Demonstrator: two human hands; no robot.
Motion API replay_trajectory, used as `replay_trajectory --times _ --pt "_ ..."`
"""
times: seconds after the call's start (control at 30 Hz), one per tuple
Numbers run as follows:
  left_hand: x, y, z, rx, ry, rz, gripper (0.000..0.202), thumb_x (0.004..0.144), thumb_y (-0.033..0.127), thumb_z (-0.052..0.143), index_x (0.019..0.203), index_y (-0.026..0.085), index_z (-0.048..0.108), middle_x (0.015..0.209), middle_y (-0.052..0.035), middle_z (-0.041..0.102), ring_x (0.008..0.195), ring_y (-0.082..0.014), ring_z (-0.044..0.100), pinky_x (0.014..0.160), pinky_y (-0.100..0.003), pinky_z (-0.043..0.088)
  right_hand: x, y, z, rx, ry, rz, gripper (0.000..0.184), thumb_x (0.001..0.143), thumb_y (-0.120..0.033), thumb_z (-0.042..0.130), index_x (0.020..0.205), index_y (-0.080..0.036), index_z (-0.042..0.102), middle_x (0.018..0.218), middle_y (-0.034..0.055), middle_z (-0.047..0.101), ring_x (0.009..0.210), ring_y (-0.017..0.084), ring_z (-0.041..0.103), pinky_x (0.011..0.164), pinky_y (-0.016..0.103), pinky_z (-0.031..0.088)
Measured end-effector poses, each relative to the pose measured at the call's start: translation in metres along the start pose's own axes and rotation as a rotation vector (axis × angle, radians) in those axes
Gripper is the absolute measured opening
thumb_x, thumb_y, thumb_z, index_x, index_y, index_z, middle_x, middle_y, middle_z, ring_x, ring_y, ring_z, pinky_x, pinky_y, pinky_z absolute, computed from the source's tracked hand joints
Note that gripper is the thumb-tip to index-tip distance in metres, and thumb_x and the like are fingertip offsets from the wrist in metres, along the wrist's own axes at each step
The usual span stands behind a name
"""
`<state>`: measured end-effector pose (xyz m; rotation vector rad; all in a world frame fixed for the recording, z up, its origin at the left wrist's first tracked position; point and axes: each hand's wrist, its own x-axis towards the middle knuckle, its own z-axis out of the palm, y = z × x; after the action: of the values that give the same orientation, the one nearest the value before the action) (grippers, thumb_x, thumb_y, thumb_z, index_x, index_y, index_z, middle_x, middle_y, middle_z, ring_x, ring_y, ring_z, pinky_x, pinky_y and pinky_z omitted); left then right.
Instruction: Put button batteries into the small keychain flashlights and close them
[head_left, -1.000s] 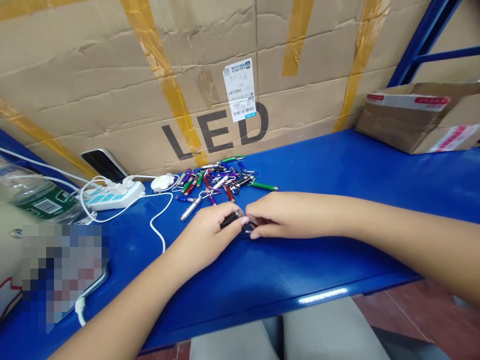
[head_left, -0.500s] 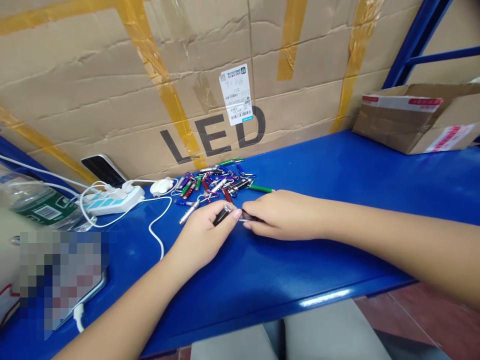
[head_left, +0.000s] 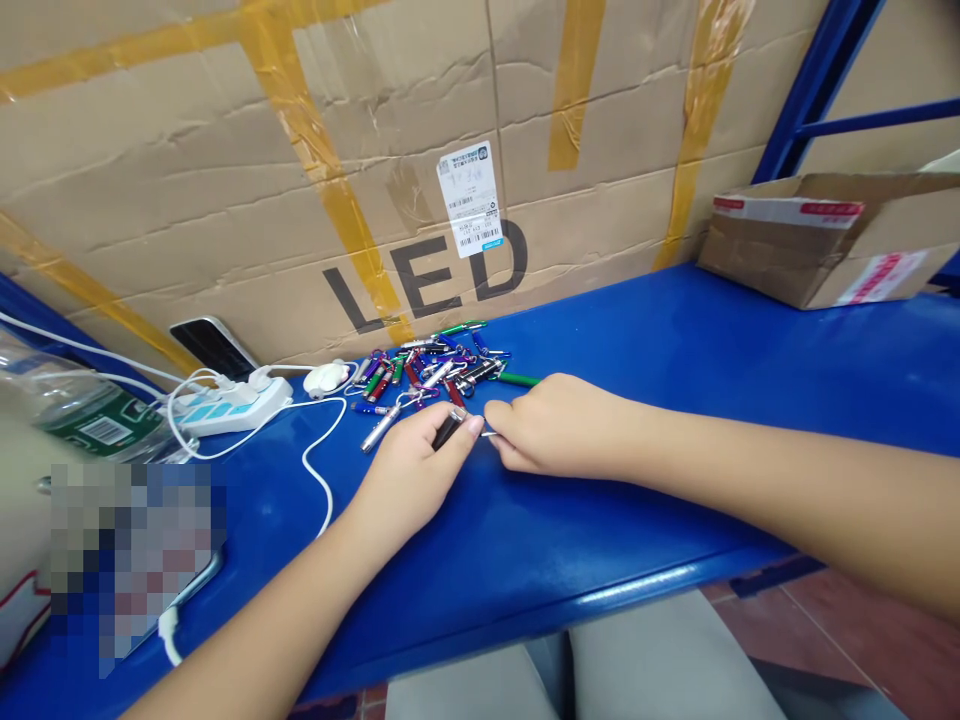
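Note:
My left hand is closed around a small black keychain flashlight, its silver end showing between thumb and fingers. Close beside it, my right hand is closed with fingers curled in. A thin pale sliver sticks out of its fingers toward the left thumb; the rest is hidden in the grip. Just behind both hands lies a pile of keychain flashlights in blue, red, green, purple and silver, several with small clips. A silver flashlight lies by the left knuckles, and a green pen-like stick by the right hand.
A large cardboard box marked LED walls off the back of the blue table. At left are a white power strip with cables, a plastic bottle and a phone. An open carton stands back right.
My right hand has turned slightly, its fingers curling in more, so less of the dark thing in it shows. The left hand keeps its grip on the black flashlight. The view has shifted slightly.

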<state>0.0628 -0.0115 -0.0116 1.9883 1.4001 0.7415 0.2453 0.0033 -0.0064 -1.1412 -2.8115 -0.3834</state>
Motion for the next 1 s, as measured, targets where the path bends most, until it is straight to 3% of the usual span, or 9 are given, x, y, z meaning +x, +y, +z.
replay_trajectory --times 0.17,0.33,0.57,0.8,1.0 --pt "-0.001 0.001 -0.001 0.020 -0.117 -0.035 0.028 0.086 0.046 0.054 0.080 0.019 0.058 0.052 0.0069 0.041 0.046 -0.0099 0.038 0.044 -0.022 0.029 0.002 0.005 -0.004 0.121 0.011 0.050 0.028 0.091 -0.028 0.039 0.096 -0.012 0.062 0.069 0.0106 0.068 0.057 0.021 0.059 0.050 0.028 0.019" --pt "-0.004 0.002 0.002 -0.113 -0.186 0.001 0.015 0.082 0.032 0.058 0.079 0.018 0.055 0.069 0.0038 0.051 0.060 -0.0096 0.044 0.054 -0.021 0.037 0.003 0.004 -0.007 0.283 -0.020 0.012 0.029 0.092 -0.032 0.039 0.091 -0.014 0.061 0.069 0.0087 0.066 0.054 0.017 0.053 0.051 0.027 0.022" --pt "-0.002 -0.001 -0.001 -0.243 -0.178 -0.073 0.019 0.078 0.026 0.060 0.073 0.019 0.043 0.056 0.0103 0.033 0.046 -0.0052 0.030 0.046 -0.020 0.026 0.003 -0.002 0.002 0.334 0.035 -0.069 0.022 0.090 -0.027 0.041 0.084 -0.014 0.058 0.066 0.0058 0.062 0.052 0.014 0.045 0.052 0.027 0.022" --pt "-0.007 0.007 -0.001 -0.283 -0.240 -0.042 0.014 0.081 0.027 0.059 0.080 0.018 0.048 0.060 0.0099 0.034 0.046 -0.0033 0.027 0.046 -0.019 0.027 0.005 0.004 0.004 0.506 0.053 -0.001 0.017 0.089 -0.028 0.040 0.077 -0.018 0.046 0.063 0.0004 0.050 0.053 0.012 0.037 0.053 0.025 0.025" --pt "-0.008 0.007 -0.002 -0.267 -0.228 -0.020 0.022 0.080 0.030 0.061 0.073 0.019 0.044 0.061 0.0089 0.037 0.048 -0.0042 0.032 0.047 -0.020 0.030 0.006 0.006 0.004 0.619 0.071 -0.011 0.017 0.087 -0.027 0.039 0.072 -0.021 0.033 0.064 -0.0013 0.044 0.056 0.011 0.037 0.056 0.025 0.027"
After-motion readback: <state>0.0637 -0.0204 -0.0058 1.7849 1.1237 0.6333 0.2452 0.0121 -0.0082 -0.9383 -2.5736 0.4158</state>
